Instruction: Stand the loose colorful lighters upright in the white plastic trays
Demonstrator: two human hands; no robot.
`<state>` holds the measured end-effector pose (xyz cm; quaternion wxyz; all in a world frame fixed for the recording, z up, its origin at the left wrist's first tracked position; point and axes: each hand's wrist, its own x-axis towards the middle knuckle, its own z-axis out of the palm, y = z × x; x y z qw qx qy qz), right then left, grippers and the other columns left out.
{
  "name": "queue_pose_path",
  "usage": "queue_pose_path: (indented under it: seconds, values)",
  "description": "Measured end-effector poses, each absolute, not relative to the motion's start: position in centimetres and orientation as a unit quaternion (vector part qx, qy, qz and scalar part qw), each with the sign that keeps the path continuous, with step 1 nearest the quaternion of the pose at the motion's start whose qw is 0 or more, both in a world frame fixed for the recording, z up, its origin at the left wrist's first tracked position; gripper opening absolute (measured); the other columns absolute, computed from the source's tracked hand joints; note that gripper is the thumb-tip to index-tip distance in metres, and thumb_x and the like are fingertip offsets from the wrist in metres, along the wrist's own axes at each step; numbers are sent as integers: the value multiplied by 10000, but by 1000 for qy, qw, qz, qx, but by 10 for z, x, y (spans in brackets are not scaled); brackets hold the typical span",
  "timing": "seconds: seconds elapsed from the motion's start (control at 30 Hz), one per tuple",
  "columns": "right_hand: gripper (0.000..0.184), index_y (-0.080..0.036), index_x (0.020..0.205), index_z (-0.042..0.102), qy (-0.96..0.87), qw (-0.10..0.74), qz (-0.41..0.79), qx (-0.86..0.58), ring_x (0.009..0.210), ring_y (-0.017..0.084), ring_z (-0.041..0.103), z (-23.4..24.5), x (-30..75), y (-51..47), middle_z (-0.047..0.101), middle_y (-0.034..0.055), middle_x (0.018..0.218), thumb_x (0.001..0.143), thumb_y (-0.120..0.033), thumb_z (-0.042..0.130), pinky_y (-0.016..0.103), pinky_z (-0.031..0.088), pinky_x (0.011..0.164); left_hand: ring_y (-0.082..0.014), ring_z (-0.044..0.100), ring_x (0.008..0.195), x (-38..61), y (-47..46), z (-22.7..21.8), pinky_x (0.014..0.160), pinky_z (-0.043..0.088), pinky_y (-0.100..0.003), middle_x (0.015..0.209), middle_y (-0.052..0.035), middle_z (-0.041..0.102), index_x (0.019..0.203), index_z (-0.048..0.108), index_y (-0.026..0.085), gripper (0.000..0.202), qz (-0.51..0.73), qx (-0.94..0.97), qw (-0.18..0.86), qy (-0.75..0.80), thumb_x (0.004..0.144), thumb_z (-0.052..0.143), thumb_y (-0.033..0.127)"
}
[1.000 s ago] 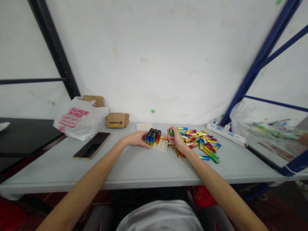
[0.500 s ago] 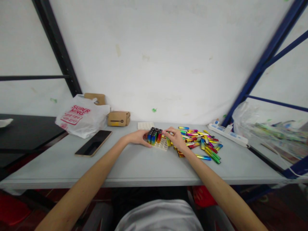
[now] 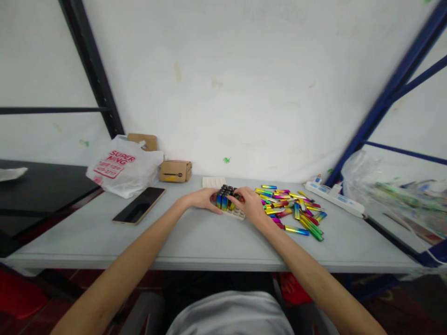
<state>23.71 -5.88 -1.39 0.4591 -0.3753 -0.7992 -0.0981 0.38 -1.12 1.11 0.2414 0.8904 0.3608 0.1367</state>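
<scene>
Several shiny, colour-graded lighters with black tops stand upright, packed together in a white tray of small compartments. My left hand curves around the left side of this group, thumb at the near side and fingers behind. Over the tray's right part, my right hand is closed in a pinch on a yellowish lighter beside the standing ones. Its fingers partly cover that lighter and the row behind. A loose pile of metallic lighters lies flat just right of my right hand.
Behind the group lies another white tray near the wall. A phone, a white plastic bag and a cardboard box are at the left. A power strip runs along the right side.
My right hand has moved left from the pile's edge to over the tray, bringing a lighter against the standing group. My left hand stays around the group. The view has shifted slightly.
</scene>
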Motion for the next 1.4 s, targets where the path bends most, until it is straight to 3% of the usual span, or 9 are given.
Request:
queue_pose_path:
  seconds: [0.47,0.67,0.87,1.0,1.1,1.2,1.3,1.4]
  values:
    - [285,-197,936,677,-820,416,-59,-389,740,180,615,-8,238,-61,676,63,828,923,-477,623,267,439,684,-193,568,840,4,-10,9,696,426,-252,990,-22,668,1175,631,185,724,146,883,276,351,600,811,586]
    - [319,-196,921,666,-862,369,7,-347,668,157,578,-4,240,-58,661,39,783,912,-512,624,253,399,632,-184,553,777,3,-8,8,653,400,-253,888,-7,643,1126,656,185,694,144,892,240,354,593,801,605]
    - [313,-185,875,662,-875,356,46,-324,636,144,557,3,245,-56,643,22,737,926,-490,610,247,395,625,-213,586,871,2,-6,6,720,436,-268,1021,-29,679,1190,637,187,746,145,888,261,349,602,798,616]
    - [284,-187,1023,635,-862,366,34,-349,640,147,567,1,240,-59,648,24,767,914,-449,645,244,390,606,-219,592,858,3,-9,9,722,435,-274,992,-29,687,1196,638,179,768,142,884,258,362,586,806,614]
    - [363,-202,1167,583,-852,374,43,-364,636,148,575,-3,235,-59,636,2,744,901,-432,670,243,403,607,-220,594,853,4,-12,12,725,433,-274,962,-29,688,1182,646,178,749,145,881,263,367,585,808,600]
    - [403,-215,1199,561,-842,389,66,-369,614,141,575,-3,238,-60,630,-18,716,896,-460,664,239,421,603,-214,584,845,4,-14,15,702,426,-269,974,-29,681,1183,642,182,736,141,881,265,365,596,804,596]
    - [329,-215,1133,593,-818,421,55,-387,588,135,563,6,254,-60,633,-17,703,936,-478,595,239,431,603,-203,568,827,5,-14,16,682,415,-260,970,-22,671,1160,642,183,703,129,886,266,358,620,787,609]
    - [267,-183,947,648,-782,449,-38,-431,699,165,594,22,287,-51,653,44,771,996,-394,492,275,461,712,-197,553,795,4,-12,15,666,404,-259,921,-16,656,1097,651,179,677,124,886,254,367,614,780,636]
